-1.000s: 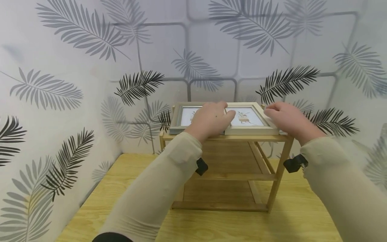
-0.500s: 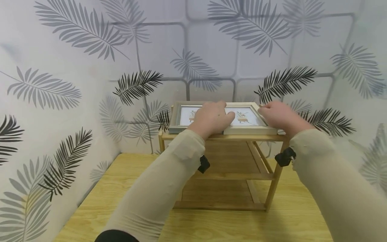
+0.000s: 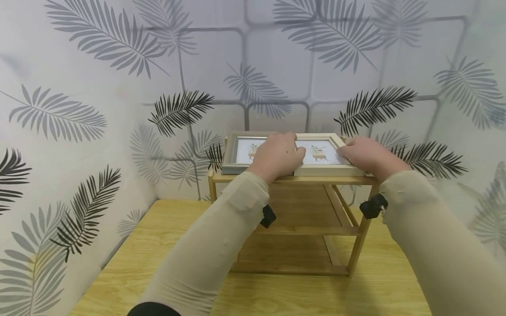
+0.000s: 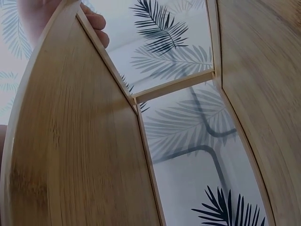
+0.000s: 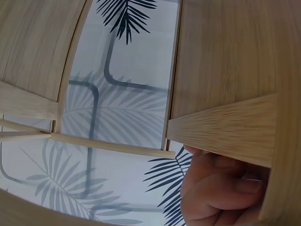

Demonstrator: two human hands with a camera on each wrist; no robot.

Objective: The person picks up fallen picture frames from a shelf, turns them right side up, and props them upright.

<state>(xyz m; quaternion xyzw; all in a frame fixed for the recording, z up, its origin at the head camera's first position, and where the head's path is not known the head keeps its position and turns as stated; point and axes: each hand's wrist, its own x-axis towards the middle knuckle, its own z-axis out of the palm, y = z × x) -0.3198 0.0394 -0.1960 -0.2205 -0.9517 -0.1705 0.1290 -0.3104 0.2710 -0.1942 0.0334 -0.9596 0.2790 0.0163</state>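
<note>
Two picture frames lie flat side by side on the top board of a small wooden rack (image 3: pixel 357 239). The grey frame (image 3: pixel 232 161) is on the left and the cream frame (image 3: pixel 328 169) on the right. My left hand (image 3: pixel 276 156) rests palm down over the seam between them, thumb on the cream frame's glass. My right hand (image 3: pixel 365 156) grips the cream frame's right edge. From below, the right wrist view shows my right hand (image 5: pixel 221 193) with fingers curled beside the rack's board (image 5: pixel 225 56). In the left wrist view only my left fingertips (image 4: pixel 92 21) show past the board (image 4: pixel 80 155).
The rack stands on a yellow wooden table (image 3: pixel 166 245), close to the back wall papered with palm leaves (image 3: pixel 253 57). Its lower shelves (image 3: pixel 292 230) hold nothing. Another wall closes the left side (image 3: pixel 59 131).
My right hand has shifted slightly inward along the cream frame's right edge. My left hand stays on the seam, and the frames have barely moved.
</note>
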